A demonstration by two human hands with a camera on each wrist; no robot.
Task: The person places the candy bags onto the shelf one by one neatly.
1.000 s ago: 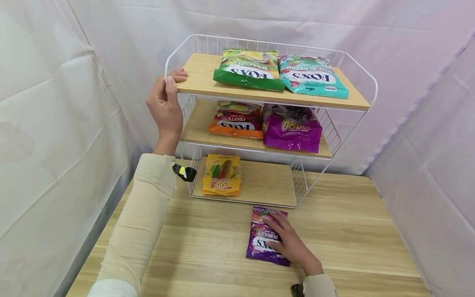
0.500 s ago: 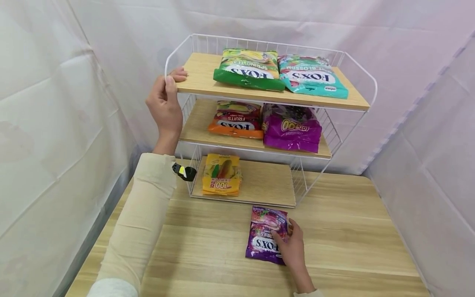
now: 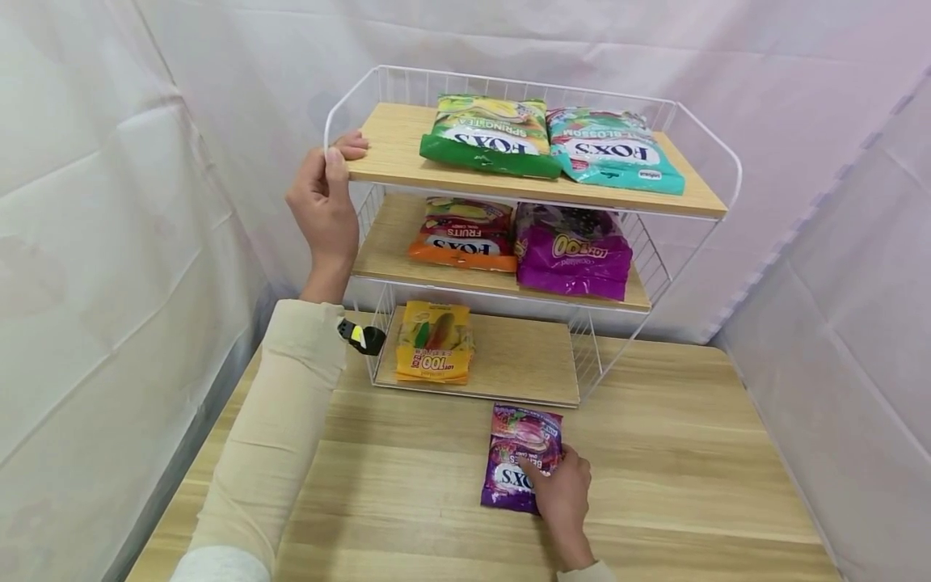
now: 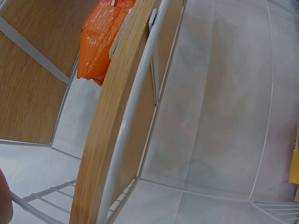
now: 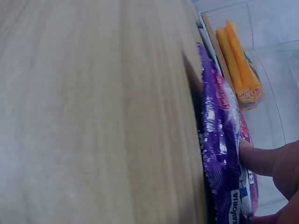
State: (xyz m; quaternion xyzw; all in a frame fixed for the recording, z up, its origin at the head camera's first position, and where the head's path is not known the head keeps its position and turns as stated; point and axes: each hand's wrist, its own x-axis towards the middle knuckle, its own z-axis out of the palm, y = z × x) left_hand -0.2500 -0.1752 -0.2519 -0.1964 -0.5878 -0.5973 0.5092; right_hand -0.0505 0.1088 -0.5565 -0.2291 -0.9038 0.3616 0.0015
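Observation:
My left hand (image 3: 326,202) grips the front left corner of the wire shelf rack (image 3: 393,137), its thumb against the white wire and fingertips over the top board. A purple FOX'S Berries candy bag (image 3: 515,436) lies in front of the rack. My right hand (image 3: 566,491) holds this bag by its near right edge, thumb on the printed face and the other fingers curled at the side, partly hidden. From the right wrist, the thumb (image 5: 261,158) presses on the bag, and a dark shadow runs along the bag's edge over the wood.
Green (image 3: 487,133) and teal (image 3: 611,145) candy bags lie on the top shelf. Orange-red (image 3: 465,233) and magenta (image 3: 575,255) bags sit on the middle one. A yellow bag (image 3: 435,343) rests at the bottom left. White cloth walls surround the wooden table (image 3: 684,453).
My right hand has slid from over the purple bag's middle to its near right edge, thumb now on the face. The left hand keeps its grip on the rack.

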